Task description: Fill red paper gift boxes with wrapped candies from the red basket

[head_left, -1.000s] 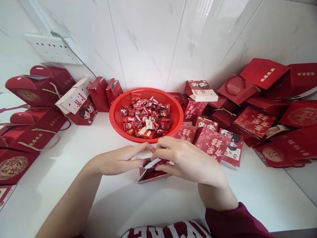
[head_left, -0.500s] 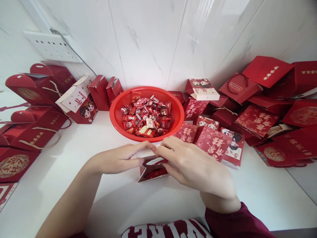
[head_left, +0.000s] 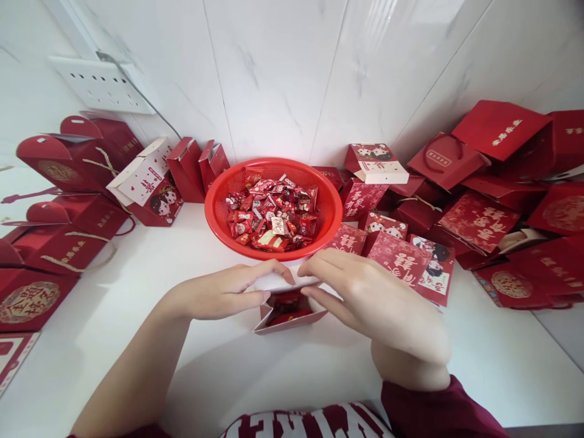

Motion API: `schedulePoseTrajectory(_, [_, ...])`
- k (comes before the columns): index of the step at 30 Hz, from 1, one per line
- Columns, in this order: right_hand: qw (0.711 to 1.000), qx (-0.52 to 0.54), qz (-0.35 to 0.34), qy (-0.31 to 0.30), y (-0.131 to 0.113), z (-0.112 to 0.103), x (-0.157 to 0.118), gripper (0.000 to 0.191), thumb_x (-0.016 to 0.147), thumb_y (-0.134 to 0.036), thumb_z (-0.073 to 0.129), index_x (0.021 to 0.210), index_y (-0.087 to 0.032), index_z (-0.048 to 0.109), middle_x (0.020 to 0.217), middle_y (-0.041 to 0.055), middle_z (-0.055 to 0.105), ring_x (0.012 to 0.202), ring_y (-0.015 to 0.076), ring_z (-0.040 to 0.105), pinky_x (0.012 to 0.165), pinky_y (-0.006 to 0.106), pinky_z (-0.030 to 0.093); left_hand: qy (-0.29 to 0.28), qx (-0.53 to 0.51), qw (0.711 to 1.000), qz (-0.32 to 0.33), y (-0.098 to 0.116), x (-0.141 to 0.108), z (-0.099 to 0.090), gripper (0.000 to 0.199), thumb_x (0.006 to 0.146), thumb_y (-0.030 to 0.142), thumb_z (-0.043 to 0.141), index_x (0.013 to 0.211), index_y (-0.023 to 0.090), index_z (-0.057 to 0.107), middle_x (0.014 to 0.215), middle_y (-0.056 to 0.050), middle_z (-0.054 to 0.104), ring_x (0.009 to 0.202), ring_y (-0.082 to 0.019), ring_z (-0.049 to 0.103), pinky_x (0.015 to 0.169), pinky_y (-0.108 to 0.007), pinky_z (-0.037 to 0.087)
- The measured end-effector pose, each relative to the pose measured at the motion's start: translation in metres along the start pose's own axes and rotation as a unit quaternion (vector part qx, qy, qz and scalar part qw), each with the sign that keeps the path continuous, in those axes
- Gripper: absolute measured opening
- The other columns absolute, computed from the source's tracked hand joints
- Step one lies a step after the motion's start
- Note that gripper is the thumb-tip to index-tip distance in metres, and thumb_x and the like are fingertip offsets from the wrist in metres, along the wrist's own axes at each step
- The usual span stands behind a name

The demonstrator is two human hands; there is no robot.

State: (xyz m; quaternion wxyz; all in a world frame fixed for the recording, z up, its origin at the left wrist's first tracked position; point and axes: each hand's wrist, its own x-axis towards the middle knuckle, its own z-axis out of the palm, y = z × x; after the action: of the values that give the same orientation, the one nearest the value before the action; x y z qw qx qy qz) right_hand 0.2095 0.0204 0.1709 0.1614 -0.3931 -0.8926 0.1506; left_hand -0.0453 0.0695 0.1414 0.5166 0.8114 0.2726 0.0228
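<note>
A small paper candy box (head_left: pixel 292 320) stands upright on the white table with its top open. Inside lie red-wrapped candies (head_left: pixel 288 310), partly in shadow. My left hand (head_left: pixel 225 292) holds the box at its left edge, thumb on the side and fingers on the raised white flap (head_left: pixel 278 280). From the right, my right hand (head_left: pixel 360 292) has its fingers at the flap and its thumb at the box's right edge. No candy shows in either hand. Just beyond the box is a red plastic basket (head_left: pixel 215 228) filled with wrapped candies (head_left: pixel 278 213).
Red gift boxes (head_left: pixel 82 243) with rope handles stand at the left, below a wall socket (head_left: pixel 100 85). Several small candy boxes (head_left: pixel 401 258) lie right of the basket. A pile of red boxes and bags (head_left: pixel 497 176) fills the right side against the tiled wall.
The white-edged packet that my right hand held over the box has gone from its fingers, down into the box. My right hand has shifted right and its fingers have spread along the flap.
</note>
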Motion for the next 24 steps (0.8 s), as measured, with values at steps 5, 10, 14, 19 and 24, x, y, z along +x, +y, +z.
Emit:
schedulePoseTrajectory(5, [0.998,-0.026,0.054,0.011,0.007,-0.006,-0.004,0.017,0.099,-0.024,0.050,0.111,-0.020,0.062,0.097,0.0074,0.067,0.087,0.0215,0.063,0.074,0.034,0.050,-0.011,-0.008,1.000,-0.013,0.003,0.000,-0.002,0.031,0.098,0.026,0.045,0.129,0.026,0.048,0.097,-0.002,0.063,0.079,-0.018,0.056,0.075,-0.026,0.044])
schedulePoseTrajectory(10, [0.996,-0.012,0.080,0.030,0.025,-0.006,0.003,0.017,0.099,-0.027,0.050,0.107,-0.020,0.063,0.096,0.0066,0.069,0.084,0.0201,0.064,0.073,0.032,0.049,-0.003,0.000,1.000,-0.022,0.006,0.000,-0.002,0.032,0.097,0.025,0.043,0.128,0.026,0.049,0.092,-0.002,0.060,0.077,-0.017,0.054,0.074,-0.026,0.042])
schedulePoseTrajectory(14, [0.992,0.009,0.120,0.027,0.052,0.006,0.023,0.023,0.101,-0.023,0.042,0.102,-0.019,0.065,0.099,0.0058,0.071,0.086,0.0186,0.065,0.077,0.031,0.047,-0.006,0.012,0.998,-0.054,0.007,-0.002,-0.001,0.033,0.096,0.025,0.043,0.129,0.027,0.048,0.096,-0.002,0.058,0.078,-0.017,0.052,0.071,-0.025,0.040])
schedulePoseTrajectory(19, [0.991,0.052,0.119,-0.031,0.082,0.025,0.054,0.032,0.100,-0.027,0.041,0.086,-0.016,0.069,0.087,0.0068,0.072,0.077,0.0171,0.064,0.072,0.028,0.044,-0.012,-0.002,0.998,-0.057,0.008,-0.003,-0.001,0.032,0.097,0.026,0.042,0.129,0.028,0.047,0.095,-0.001,0.057,0.077,-0.017,0.052,0.071,-0.024,0.040])
schedulePoseTrajectory(24, [0.970,0.105,0.061,-0.209,0.094,0.041,0.095,0.030,0.091,-0.023,0.050,0.075,-0.017,0.075,0.085,0.0061,0.075,0.077,0.0208,0.066,0.074,0.031,0.046,-0.013,-0.020,0.998,-0.057,0.009,-0.004,-0.001,0.031,0.097,0.027,0.043,0.128,0.028,0.048,0.100,-0.002,0.058,0.083,-0.018,0.054,0.073,-0.026,0.041])
